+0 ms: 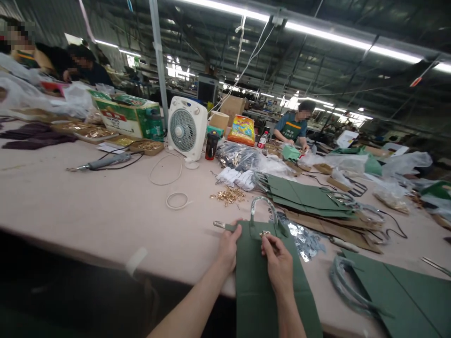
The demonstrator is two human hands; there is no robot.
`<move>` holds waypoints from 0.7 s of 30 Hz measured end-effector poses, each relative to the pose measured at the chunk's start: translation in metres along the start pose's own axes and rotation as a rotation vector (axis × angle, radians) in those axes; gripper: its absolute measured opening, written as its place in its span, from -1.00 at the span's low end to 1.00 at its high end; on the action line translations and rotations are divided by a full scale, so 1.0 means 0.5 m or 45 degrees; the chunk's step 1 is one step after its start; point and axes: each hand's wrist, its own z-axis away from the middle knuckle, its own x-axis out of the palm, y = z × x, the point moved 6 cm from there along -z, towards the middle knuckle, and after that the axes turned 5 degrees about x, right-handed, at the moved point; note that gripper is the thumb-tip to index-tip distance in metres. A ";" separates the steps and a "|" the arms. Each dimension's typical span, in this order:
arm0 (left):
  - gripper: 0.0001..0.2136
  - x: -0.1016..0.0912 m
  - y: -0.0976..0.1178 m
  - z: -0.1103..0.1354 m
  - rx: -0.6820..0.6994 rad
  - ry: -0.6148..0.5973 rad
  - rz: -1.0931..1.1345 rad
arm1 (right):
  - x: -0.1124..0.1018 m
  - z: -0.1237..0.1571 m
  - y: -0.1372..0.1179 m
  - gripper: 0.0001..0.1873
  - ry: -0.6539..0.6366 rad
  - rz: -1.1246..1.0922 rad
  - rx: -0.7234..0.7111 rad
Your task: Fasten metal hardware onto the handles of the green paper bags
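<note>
The left hand is pinching the top edge of what looks like a light, stiffish green bag on the table, while the right hand is pinching a small gold clasp below its handle.

Site: factory workshop | Evidence: long pale-pink work table | stacked green bag panels | person in teal work vest | overhead white fluorescent tubes

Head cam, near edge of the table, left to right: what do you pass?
White cord coil → left hand → right hand → loose silver metal fittings → green bag with wrapped handles
</note>
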 end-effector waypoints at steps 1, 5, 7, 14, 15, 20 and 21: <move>-0.43 0.000 0.001 0.001 0.003 -0.002 0.005 | 0.009 -0.002 -0.006 -0.56 -0.003 -0.050 0.011; -0.41 0.000 0.008 0.005 0.020 0.002 0.008 | 0.044 -0.003 -0.012 -0.52 -0.038 -0.162 0.076; -0.42 0.002 0.010 0.005 0.031 -0.010 0.003 | 0.057 0.001 -0.006 -0.53 -0.059 -0.209 0.110; -0.47 0.001 0.003 -0.001 0.070 -0.034 -0.024 | 0.076 0.008 0.014 -0.61 -0.037 -0.212 0.101; -0.48 0.001 0.003 -0.002 0.082 -0.039 -0.042 | 0.077 0.006 0.017 -0.62 -0.035 -0.212 0.098; -0.52 -0.002 0.004 -0.004 0.129 -0.045 -0.134 | 0.082 0.002 0.024 -0.62 -0.011 -0.194 0.054; -0.52 -0.002 0.004 -0.004 0.136 -0.047 -0.141 | 0.083 0.001 0.023 -0.62 -0.005 -0.181 0.039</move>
